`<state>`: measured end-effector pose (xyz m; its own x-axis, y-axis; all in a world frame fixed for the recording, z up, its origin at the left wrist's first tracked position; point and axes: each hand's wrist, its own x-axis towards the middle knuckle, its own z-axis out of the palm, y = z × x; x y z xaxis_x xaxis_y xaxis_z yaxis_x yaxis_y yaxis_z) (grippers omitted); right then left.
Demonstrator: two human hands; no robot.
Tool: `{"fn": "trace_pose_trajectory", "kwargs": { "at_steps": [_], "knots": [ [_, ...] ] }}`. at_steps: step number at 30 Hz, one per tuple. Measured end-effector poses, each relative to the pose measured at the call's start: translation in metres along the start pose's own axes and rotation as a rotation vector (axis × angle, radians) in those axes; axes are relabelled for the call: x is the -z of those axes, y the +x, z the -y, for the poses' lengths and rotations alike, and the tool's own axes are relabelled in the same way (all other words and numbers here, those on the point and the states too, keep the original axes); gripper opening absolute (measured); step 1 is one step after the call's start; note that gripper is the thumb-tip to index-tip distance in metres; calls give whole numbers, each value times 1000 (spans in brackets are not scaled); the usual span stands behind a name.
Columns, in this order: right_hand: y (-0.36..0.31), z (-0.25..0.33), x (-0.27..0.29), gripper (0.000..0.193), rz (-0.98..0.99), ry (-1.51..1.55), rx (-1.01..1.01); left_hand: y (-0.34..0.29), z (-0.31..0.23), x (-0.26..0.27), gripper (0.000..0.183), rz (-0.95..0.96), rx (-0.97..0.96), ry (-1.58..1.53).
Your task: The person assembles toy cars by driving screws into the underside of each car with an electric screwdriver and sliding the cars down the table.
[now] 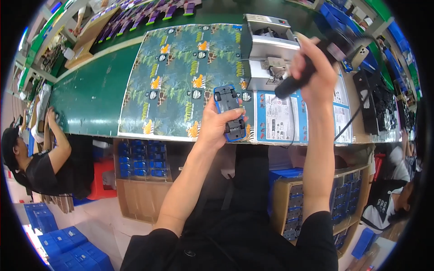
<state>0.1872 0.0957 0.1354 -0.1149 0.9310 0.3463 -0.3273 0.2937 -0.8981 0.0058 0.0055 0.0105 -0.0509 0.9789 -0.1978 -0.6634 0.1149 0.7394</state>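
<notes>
My left hand point(213, 123) grips a blue toy car point(231, 118) over the near edge of the bench, its black underside and wheels turned up and the thumb across it. To the right, my right hand point(319, 77) is wrapped around a black electric screwdriver point(289, 85), raised and smeared by motion. Its narrow end points down and left, and the bit cannot be made out. Just beyond the screwdriver stands a metal screw feeder point(266, 47), a box with an open top tray. The toy car and the screwdriver are well apart.
Printed sheets point(181, 81) cover the bench. Purple and green parts point(156, 13) lie at the back. A black bin of dark parts point(377, 101) stands at the right. Below the bench are cardboard boxes point(143, 196) with blue and black car pieces. Other people point(40, 167) sit on both sides.
</notes>
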Motion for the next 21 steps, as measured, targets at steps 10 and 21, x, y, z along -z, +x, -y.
{"fn": "trace_pose_trajectory", "kwargs": {
  "at_steps": [10,21],
  "knots": [
    [-86,1,-15,22,267,269,152,4,3,1,51,0,-36,35],
    [-71,2,-13,14,115,315,288,2,3,-2,49,-9,-31,34]
  ]
}}
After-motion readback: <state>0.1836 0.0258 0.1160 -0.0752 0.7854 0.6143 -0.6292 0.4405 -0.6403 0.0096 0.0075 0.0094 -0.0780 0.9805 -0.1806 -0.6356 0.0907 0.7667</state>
